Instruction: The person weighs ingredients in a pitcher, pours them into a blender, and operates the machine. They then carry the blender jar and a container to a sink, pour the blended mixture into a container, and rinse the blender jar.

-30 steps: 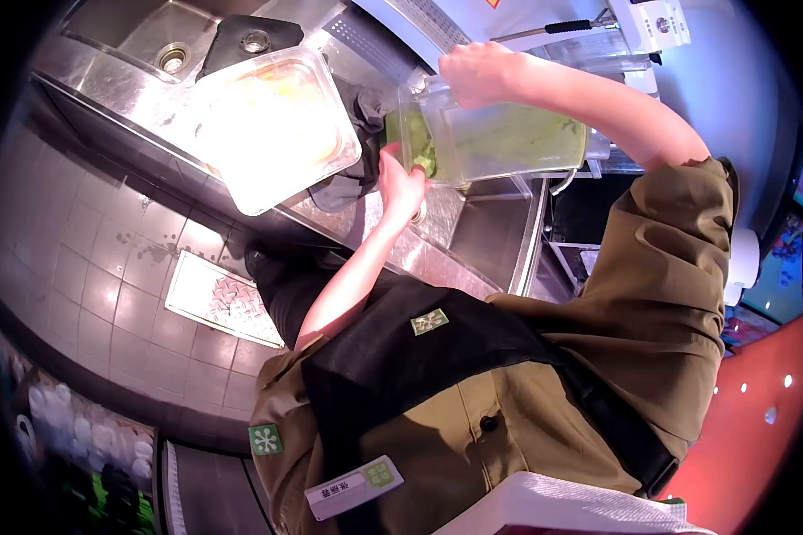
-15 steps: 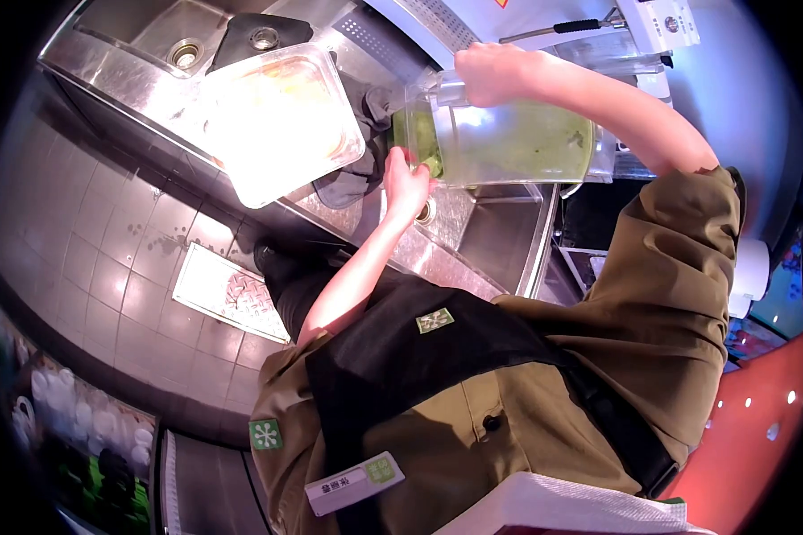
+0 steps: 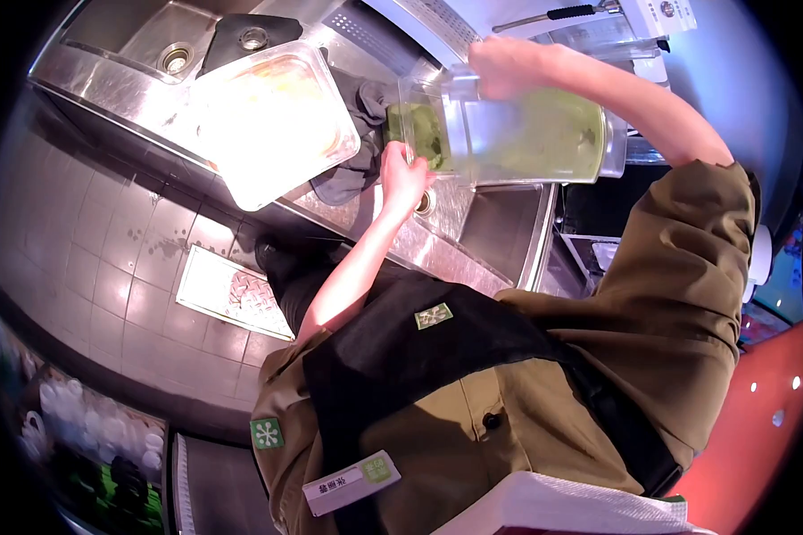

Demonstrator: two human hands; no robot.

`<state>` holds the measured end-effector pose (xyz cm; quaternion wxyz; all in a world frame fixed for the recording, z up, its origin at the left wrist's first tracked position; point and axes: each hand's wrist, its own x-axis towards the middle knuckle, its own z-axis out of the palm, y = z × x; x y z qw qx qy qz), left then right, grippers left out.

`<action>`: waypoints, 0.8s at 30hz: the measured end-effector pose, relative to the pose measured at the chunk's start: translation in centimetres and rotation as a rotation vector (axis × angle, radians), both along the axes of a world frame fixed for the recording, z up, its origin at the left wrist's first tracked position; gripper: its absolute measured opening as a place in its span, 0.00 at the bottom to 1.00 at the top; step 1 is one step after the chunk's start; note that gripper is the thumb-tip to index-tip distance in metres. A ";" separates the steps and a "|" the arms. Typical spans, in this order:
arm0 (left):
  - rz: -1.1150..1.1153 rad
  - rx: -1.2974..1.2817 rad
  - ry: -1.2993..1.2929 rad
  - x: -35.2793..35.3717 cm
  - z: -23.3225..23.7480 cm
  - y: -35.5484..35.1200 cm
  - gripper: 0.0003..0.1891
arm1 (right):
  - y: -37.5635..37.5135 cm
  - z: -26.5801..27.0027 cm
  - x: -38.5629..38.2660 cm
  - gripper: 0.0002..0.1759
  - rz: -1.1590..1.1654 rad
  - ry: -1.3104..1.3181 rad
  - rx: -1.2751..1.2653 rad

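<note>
My left hand (image 3: pixel 403 183) is closed on the near edge of a clear container (image 3: pixel 408 114) with green contents. Its fingertips are pressed together at the rim. Beside it, my right hand (image 3: pixel 506 69) is closed at the upper rim of a larger clear container (image 3: pixel 608 143) that lies tipped, with green liquid inside. The two containers meet or overlap between my hands; the exact contact is hard to make out. A dark cloth (image 3: pixel 352 169) lies left of my left hand, partly under a large, brightly lit white tray (image 3: pixel 268 125).
A metal sink with a drain (image 3: pixel 177 61) is at the upper left, next to a black piece with a round opening (image 3: pixel 252 38). Another basin (image 3: pixel 500 223) lies below the containers. A black-handled rod (image 3: pixel 571 13) is above; a framed mat (image 3: pixel 232 290) lies on the floor.
The larger container and my right hand have moved to the right, showing more of the green contents in the container at my left hand. My left hand has hardly moved.
</note>
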<state>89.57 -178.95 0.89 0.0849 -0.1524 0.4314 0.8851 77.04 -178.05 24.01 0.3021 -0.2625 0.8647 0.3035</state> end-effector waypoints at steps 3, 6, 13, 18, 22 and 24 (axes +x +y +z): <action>-0.025 0.003 0.001 -0.4 -1.2 0.5 0.09 | 0.8 0.5 0.7 0.10 -0.022 0.058 -0.009; -0.072 -0.059 -0.039 -0.7 -0.4 -0.1 0.10 | 1.9 1.4 1.1 0.12 -0.101 0.155 -0.022; -0.179 0.005 -0.060 -2.0 -0.6 -0.5 0.07 | 9.7 2.2 2.9 0.11 -0.204 0.222 -0.329; -0.148 -0.099 0.075 -2.3 -3.1 0.4 0.06 | 19.8 3.1 7.7 0.13 -0.377 0.440 -0.646; -0.151 -0.073 -0.019 -1.6 -1.0 0.2 0.07 | 28.1 1.7 15.4 0.08 -0.892 0.354 -1.146; -0.167 -0.075 -0.034 -1.2 -0.1 0.1 0.08 | 32.6 0.1 18.7 0.12 -1.029 0.105 -1.335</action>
